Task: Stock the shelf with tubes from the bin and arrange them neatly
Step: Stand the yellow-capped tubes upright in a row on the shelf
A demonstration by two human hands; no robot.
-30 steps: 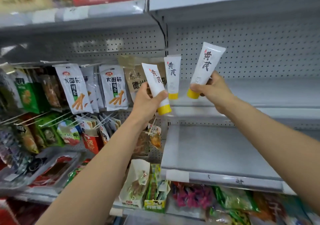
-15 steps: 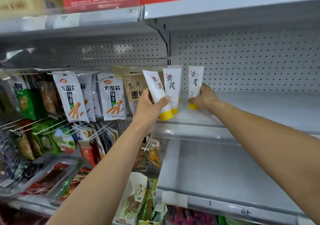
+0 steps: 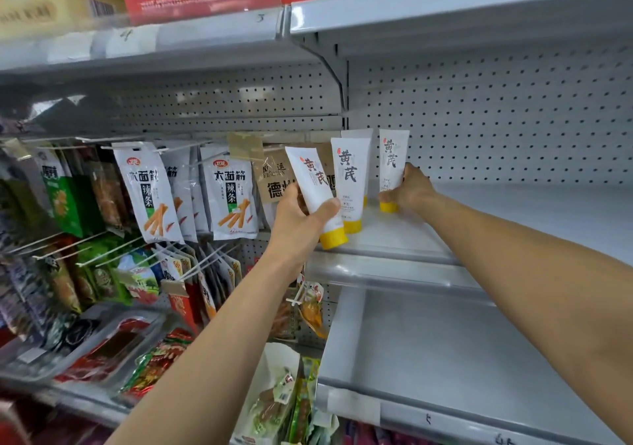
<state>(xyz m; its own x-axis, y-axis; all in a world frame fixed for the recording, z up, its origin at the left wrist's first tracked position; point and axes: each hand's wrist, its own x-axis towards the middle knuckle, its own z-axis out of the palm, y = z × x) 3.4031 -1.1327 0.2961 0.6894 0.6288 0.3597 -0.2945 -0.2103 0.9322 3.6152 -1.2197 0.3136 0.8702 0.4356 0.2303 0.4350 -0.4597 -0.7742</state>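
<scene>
The tube in my right hand (image 3: 393,167) was at the left end of the shelf (image 3: 513,211), long axis pretty much vertical, yellow cap down, crimped end up, label facing me. Its cap looked right at the shelf surface, but I couldn't tell if it had fully seated. My right hand (image 3: 409,187) was wrapped around its lower part, just above the cap. To do this bit well, I figured I should land the cap flat, keep the tube plumb, and line it up with the standing tube (image 3: 350,177) just beside it on the left before loosening my fingers. A fourth tube (image 3: 358,134) peeked out behind that one. My left hand (image 3: 301,218) gripped the next tube (image 3: 313,184), which was tilted: crimp up-left, cap down-right, out at the shelf's front lip. Snack packets (image 3: 147,191) hung on pegs off to the left.
</scene>
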